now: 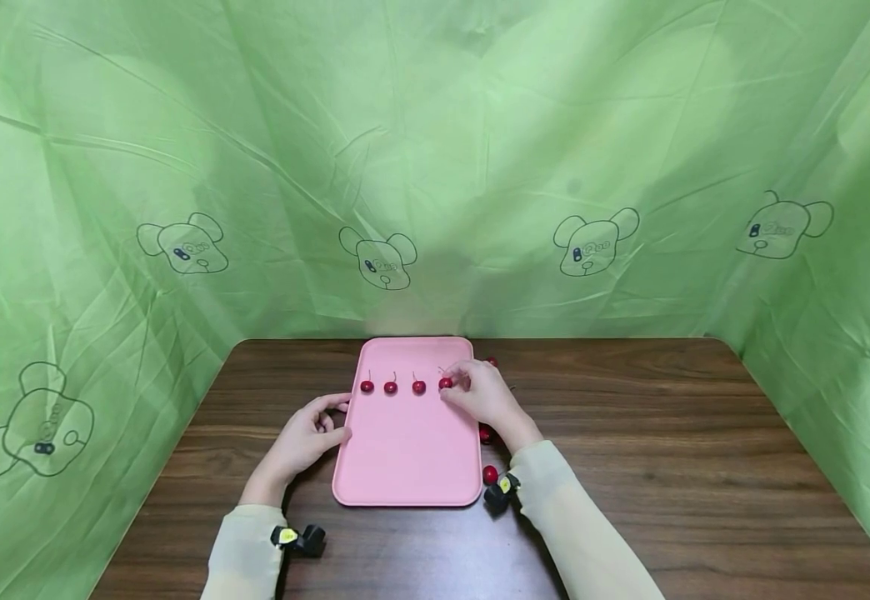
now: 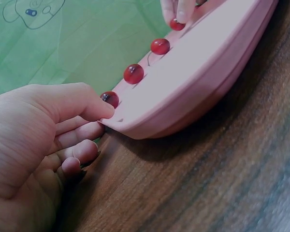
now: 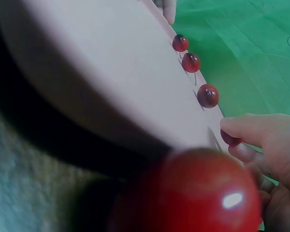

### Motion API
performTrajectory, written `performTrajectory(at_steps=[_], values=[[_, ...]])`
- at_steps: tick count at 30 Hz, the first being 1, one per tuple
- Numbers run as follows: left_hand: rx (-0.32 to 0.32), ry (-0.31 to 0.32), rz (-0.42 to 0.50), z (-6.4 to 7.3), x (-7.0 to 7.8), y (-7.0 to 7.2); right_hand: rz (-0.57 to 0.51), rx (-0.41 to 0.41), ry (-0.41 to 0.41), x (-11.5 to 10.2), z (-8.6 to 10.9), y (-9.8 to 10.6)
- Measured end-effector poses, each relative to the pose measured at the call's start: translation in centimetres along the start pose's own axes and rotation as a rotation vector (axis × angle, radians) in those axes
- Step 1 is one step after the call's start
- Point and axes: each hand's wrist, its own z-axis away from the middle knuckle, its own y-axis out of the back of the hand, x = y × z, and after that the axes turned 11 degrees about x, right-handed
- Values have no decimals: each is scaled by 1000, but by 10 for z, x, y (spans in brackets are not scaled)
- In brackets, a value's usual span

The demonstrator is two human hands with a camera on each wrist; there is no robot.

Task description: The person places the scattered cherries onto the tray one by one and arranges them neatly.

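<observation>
A pink tray point(image 1: 412, 450) lies on the table with three red cherries in a row across its upper part: one at the left point(image 1: 367, 387), one in the middle point(image 1: 391, 387) and one further right point(image 1: 419, 387), stems pointing away. At the right end of that row my right hand point(image 1: 489, 398) pinches another cherry point(image 3: 230, 138) between thumb and fingers, close over the tray. My left hand point(image 1: 307, 437) grips the tray's left rim, its thumb point(image 2: 99, 107) on top near the leftmost cherry and the other fingers curled at the edge.
Beside the tray's right edge lie more cherries, one point(image 1: 490, 474) near my right wrist, another point(image 1: 486, 434) partly behind the hand, and one point(image 1: 492, 362) at the far corner. Green cloth point(image 1: 480, 167) walls surround the brown wooden table point(image 1: 667, 467).
</observation>
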Motion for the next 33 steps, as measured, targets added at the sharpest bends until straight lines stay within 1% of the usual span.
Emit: performTrajectory(at_steps=[7, 15, 22, 27, 33], values=[[-6, 3, 4, 1, 1, 1, 31, -5, 11, 2, 0, -1], [2, -8, 4, 0, 1, 0, 81, -3, 37, 0, 0, 1], [-14, -8, -20, -1, -1, 0, 81, -7, 24, 1, 0, 3], [-12, -4, -46, -3, -1, 0, 82, -5, 16, 1, 1, 4], [-10, 2, -47, -2, -2, 1, 72, -12, -7, -1, 1, 3]])
